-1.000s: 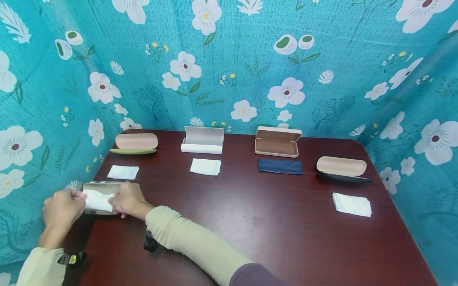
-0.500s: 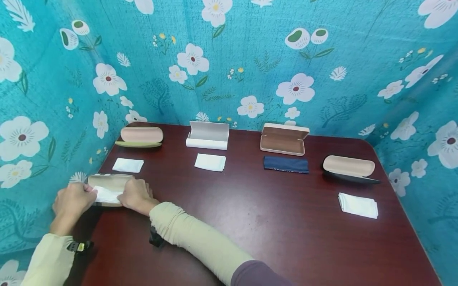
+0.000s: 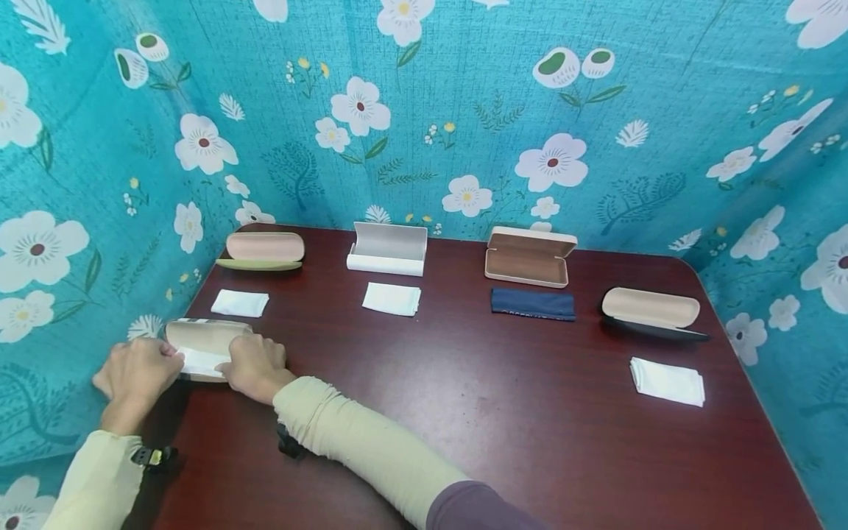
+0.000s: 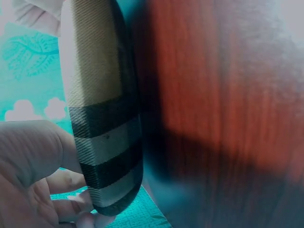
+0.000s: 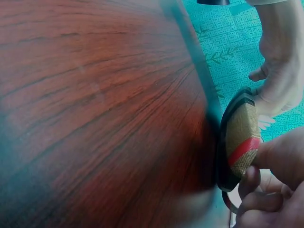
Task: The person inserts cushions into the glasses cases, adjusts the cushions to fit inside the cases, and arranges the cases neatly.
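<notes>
An eyeglass case (image 3: 204, 337) with a beige lining lies open at the table's left edge. A folded white cleaning cloth (image 3: 202, 362) is inside it, gripped at its left end by my left hand (image 3: 138, 374) and at its right end by my right hand (image 3: 255, 366). Plaid bands cover the outside of the case (image 4: 102, 128) in the left wrist view, where my left thumb goes over the rim. From the right wrist, a red stripe shows on the case (image 5: 243, 137), beside my right hand (image 5: 278, 185). The fingertips inside the case are hidden.
Along the back stand a green case (image 3: 265, 250), a white case (image 3: 387, 254) and a brown-lined case (image 3: 528, 265), all open. A black case (image 3: 651, 309) is at right. White cloths (image 3: 240, 303) and a navy cloth (image 3: 533, 303) lie in front of them.
Both hands have lowered the white cloth deeper into the plaid case, so more of the lining shows above it. The head view has shifted slightly.
</notes>
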Action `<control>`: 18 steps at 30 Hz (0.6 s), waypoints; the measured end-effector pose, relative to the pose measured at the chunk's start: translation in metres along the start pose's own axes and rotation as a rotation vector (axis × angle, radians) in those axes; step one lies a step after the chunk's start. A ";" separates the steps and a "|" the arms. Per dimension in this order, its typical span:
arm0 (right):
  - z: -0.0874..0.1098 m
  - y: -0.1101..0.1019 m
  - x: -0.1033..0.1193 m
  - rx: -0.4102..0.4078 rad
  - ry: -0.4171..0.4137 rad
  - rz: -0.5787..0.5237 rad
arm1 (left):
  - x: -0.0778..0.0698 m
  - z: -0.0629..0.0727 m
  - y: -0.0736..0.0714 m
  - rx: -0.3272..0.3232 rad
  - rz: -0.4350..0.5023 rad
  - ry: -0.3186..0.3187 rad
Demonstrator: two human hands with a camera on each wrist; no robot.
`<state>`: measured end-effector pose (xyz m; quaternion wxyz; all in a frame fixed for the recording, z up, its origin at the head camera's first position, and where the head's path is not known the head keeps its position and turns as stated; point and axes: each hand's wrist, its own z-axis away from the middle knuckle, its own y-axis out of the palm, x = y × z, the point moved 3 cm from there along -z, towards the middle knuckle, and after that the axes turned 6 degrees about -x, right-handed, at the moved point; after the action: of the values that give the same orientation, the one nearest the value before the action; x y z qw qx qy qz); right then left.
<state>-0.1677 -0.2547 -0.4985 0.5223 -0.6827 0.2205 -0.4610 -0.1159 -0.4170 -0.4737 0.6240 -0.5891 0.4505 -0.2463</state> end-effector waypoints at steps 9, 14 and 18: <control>0.010 0.000 -0.002 -0.046 -0.006 -0.028 | 0.006 0.004 0.001 0.045 -0.005 -0.029; 0.013 -0.003 -0.010 -0.104 -0.020 -0.048 | 0.003 0.004 0.000 -0.023 0.016 -0.012; 0.015 -0.010 -0.018 -0.185 -0.046 -0.066 | -0.004 0.007 -0.001 -0.140 0.044 0.016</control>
<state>-0.1657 -0.2293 -0.4971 0.4466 -0.7452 0.2274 -0.4398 -0.1119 -0.4100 -0.4722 0.5830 -0.6191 0.4844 -0.2053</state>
